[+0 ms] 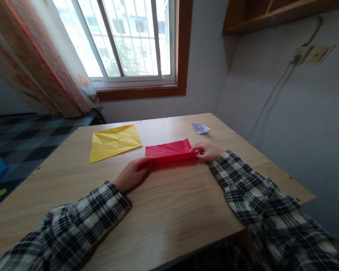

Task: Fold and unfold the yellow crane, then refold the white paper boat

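left hand [131, 174] pinches red paper's [169, 149] left end | right hand [205, 151] pinches its right end

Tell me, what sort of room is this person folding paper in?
Most likely a room in a home, perhaps a bedroom or study. A plain wooden table stands in a corner under a barred window with a patterned curtain, and a wall socket sits above.

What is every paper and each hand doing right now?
red paper: folded over, flat on the table, held at both ends
yellow paper: unfolded, creased, lying flat
white paper: folded small, untouched
left hand: pressing the red paper's left end
right hand: pinching its right end
window: shut
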Available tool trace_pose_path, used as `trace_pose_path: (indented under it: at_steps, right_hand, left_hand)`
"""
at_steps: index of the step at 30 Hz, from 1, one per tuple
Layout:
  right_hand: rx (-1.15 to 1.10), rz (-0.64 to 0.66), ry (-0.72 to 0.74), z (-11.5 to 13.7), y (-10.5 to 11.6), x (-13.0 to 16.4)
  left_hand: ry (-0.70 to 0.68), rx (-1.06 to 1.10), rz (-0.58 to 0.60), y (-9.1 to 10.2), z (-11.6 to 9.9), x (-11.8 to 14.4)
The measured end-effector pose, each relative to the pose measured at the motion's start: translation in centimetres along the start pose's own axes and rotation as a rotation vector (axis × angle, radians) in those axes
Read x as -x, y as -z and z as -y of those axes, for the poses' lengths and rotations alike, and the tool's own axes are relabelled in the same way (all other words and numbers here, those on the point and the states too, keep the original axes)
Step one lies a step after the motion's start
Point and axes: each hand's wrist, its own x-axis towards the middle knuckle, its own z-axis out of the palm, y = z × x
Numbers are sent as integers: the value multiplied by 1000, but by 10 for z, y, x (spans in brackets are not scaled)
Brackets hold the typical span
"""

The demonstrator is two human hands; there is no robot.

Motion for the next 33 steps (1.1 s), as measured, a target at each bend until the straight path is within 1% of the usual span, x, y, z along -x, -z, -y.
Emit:
trace_pose_path:
  at_steps: [4, 7, 11, 15, 21, 24, 28, 33]
  right_hand:
    - [18, -26, 46, 2, -1, 0]
    - [22, -39, 76, 2, -3, -1]
    - [59, -58, 38, 1, -5, -3]
    - [122, -81, 7, 2, -7, -3]
    - [205, -116, -88, 5, -8, -3]
    - [226, -116, -80, 7, -8, -3]
    - [264, -128, -66, 8, -10, -3]
    - [318, -155, -62, 9, -13, -3]
  left_hand:
    - [-12, 14, -8, 1, -3, 0]
    - [51, -15, -30, 0, -2, 0]
    - [161, -99, -108, -2, 5, 1]
    - [203, -98, -142, -3, 9, 0]
    - [200, -49, -148, -3, 9, 0]
    - [200, -11, -162, -5, 8, 1]
    - [188, 70, -232, -9, 10, 1]
    - [187, 3, -270, -12, 14, 1]
